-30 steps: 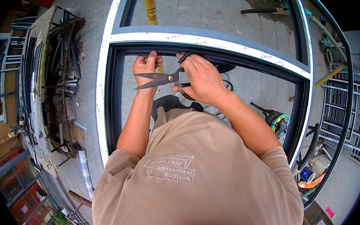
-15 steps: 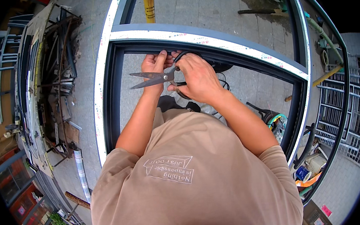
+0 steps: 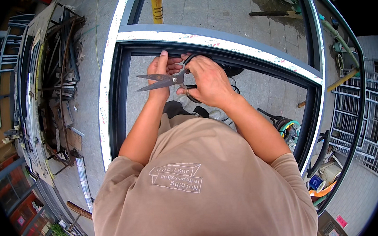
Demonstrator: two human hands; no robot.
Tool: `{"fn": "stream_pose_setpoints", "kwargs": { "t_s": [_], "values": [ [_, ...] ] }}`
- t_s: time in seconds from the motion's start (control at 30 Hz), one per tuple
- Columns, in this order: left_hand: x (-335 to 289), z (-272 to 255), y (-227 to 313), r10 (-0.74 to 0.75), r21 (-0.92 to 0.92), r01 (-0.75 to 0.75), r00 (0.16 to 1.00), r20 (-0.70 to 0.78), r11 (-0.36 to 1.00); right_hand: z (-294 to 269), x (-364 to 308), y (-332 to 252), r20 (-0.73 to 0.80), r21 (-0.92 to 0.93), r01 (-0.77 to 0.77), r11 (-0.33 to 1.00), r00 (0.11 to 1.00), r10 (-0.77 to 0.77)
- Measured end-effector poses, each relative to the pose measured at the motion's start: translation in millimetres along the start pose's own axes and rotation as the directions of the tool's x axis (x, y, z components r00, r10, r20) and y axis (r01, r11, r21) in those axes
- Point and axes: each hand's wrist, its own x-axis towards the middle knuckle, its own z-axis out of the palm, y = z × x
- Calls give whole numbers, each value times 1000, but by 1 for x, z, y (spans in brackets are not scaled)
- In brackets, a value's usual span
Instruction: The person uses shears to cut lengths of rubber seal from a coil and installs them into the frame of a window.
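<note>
"The right hand (image 3: 211, 78), at one o'clock?"
"Clamped round the scissors (image 3: 175, 80) by their handles. The scissors lie just off twelve, toward eleven, blades parted and aimed at nine."

"And the left hand (image 3: 160, 67)?"
"At eleven, its wrist beneath the blades, thumb and fingers apart near the frame (image 3: 118, 106)'s crossbar. Whether it touches that, or something thin, I can't tell."

"How far along?"
"The frame looks joined, crossbar to sides, with film (image 3: 200, 40) still on its faces. I see nothing between the blades, and no cut end. How much is left, I can't judge."

"Materials?"
"Dark, smooth frame, stepped inside, its edges bowed by the lens. White film with tiny printed marks. Dull, browned metal blades, long and tapering; rounded black loops. Matte grey paving (image 3: 280, 88), jointed in slabs, below."
</note>
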Motion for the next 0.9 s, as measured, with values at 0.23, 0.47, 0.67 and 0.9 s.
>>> {"fn": "stream_pose_setpoints", "kwargs": {
  "t_s": [0.23,0.47,0.67,0.9],
  "values": [
    [9,5,-5,61,91,-56,997,-48,994,-5,6,-5,149,-36,-29,999,988,34],
    [10,-1,-3,52,88,-48,998,-41,995,3,10,-5,157,-10,20,1000,987,-19],
    [13,-7,2,-52,-14,52,998,-23,999,5,9,-3,83,15,38,999,996,-40],
    [24,-42,19,110,64,-98,969,-222,993,-21,-34,4,-15,-112,-129,985,992,128]
  ]
}}
